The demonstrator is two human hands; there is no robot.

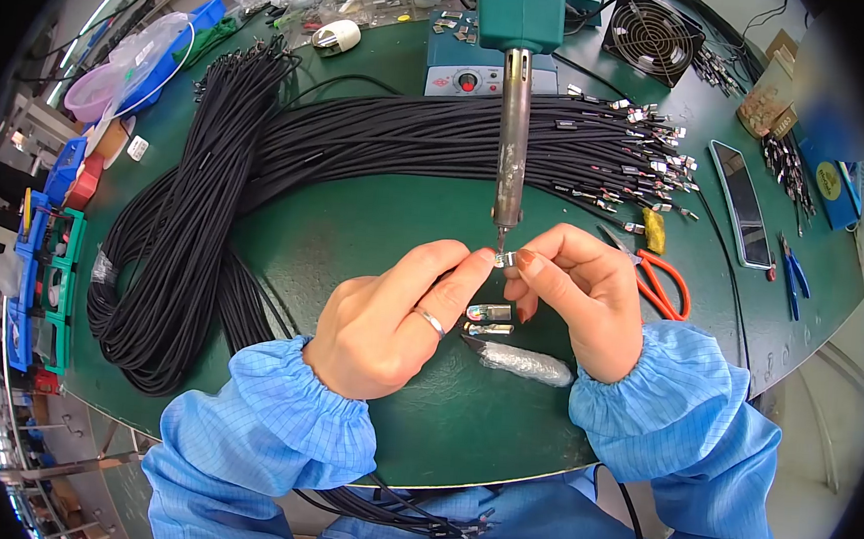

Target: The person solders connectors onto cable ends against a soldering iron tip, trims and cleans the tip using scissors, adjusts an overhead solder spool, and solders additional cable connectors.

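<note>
Right under the tip of an upright soldering iron [513, 145], a small silvery metal connector [508, 260] is pinched between my two hands. My left hand [389, 312], with a ring on one finger, is closed, its fingertips at the connector's left end. On the other end, the thumb and forefinger of my right hand [585, 300] are pressed together. Two loose metal connector shells [489, 313] lie on the table just below my fingers. A pointed tool with a clear-wrapped handle [526, 363] rests below them.
A thick bundle of black cables [381, 141] curves across the green table behind my hands. Orange-handled scissors [666, 286], a phone [742, 206] and blue pliers [793, 278] lie to the right. A soldering station [485, 78] and a fan [654, 37] stand at the back.
</note>
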